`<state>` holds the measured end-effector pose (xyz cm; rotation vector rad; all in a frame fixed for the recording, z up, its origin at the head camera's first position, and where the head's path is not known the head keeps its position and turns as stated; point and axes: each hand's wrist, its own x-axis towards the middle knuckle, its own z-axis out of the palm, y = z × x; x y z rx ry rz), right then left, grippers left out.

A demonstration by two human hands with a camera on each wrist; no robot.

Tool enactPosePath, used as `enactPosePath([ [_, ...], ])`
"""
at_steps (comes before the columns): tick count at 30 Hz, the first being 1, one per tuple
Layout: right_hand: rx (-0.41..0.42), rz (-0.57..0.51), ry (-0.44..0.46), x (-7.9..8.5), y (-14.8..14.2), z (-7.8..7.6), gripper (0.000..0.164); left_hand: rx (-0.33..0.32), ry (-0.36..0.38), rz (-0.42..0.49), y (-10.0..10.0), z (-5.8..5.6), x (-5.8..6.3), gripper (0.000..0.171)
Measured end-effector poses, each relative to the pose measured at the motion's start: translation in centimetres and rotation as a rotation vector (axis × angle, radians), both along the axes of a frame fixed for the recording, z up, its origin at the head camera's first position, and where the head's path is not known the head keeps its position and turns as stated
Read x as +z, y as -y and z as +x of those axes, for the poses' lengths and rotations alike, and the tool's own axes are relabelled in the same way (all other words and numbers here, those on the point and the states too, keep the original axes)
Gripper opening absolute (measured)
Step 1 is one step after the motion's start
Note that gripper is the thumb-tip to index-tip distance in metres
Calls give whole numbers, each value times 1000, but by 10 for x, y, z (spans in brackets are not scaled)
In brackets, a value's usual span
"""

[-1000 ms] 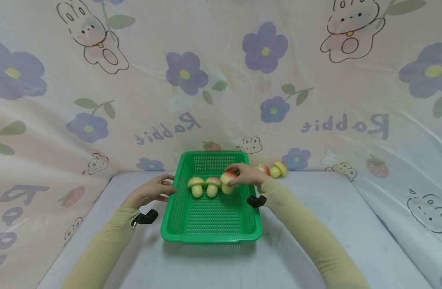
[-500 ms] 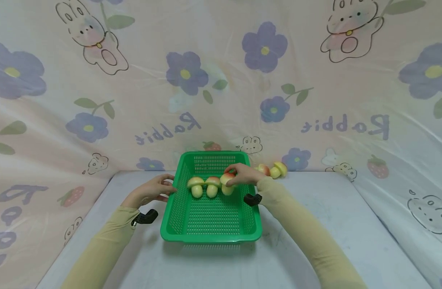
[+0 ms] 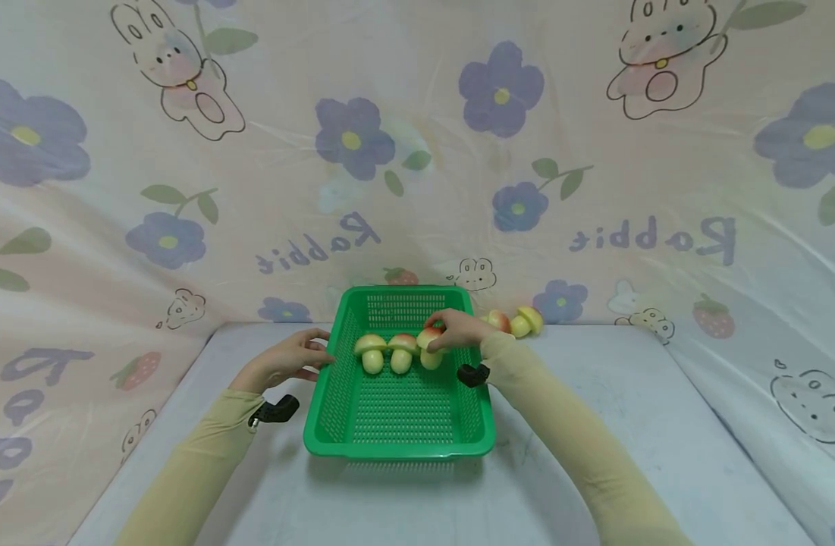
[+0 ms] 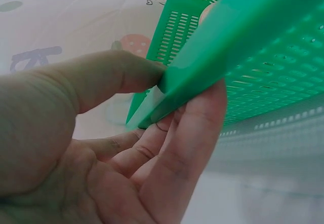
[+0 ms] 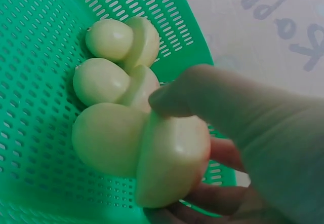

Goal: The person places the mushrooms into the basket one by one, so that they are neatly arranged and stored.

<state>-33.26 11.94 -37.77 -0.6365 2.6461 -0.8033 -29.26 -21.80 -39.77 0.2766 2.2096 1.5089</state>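
Observation:
A green plastic basket (image 3: pixel 398 449) with slotted walls stands on the table. My left hand (image 3: pixel 284 362) pinches its left rim; in the left wrist view the thumb lies on one side of the rim (image 4: pixel 202 57) and the fingers curl under it. Inside, toward the back, two pale yellow toy mushrooms (image 3: pixel 371 353) lie side by side, stems toward me. A third toy mushroom (image 5: pixel 172 153), its cap tinged red, sits at the right end of this row. My right hand (image 3: pixel 462 329) grips that one by the cap, thumb on one side and fingers around the other.
Behind the basket's right side, more toy mushrooms (image 3: pixel 526 321) lie on the white table (image 3: pixel 635 425) against the printed curtain (image 3: pixel 431 197). My right forearm crosses over the basket's right wall.
My right wrist has shifted slightly left, while its fingers stay on the third mushroom's cap. The left hand and the basket have not moved.

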Motion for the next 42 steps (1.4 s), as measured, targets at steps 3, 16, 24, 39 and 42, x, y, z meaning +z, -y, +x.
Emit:
enactPosePath([
  [3,3,24,-11,-1,1,-1,54,3,-1,-1,0,0,0,54],
  [16,9,86,5,-4,4,-8,56,4,4,-7,0,0,1,54],
  [24,51,185,0,0,6,-6,49,0,7,-16,0,-2,3,55],
  [39,57,289,37,2,15,3,46,6,12,-25,0,0,5,56],
  [42,60,295,30,1,16,3,45,9,11,-22,0,0,5,56],
])
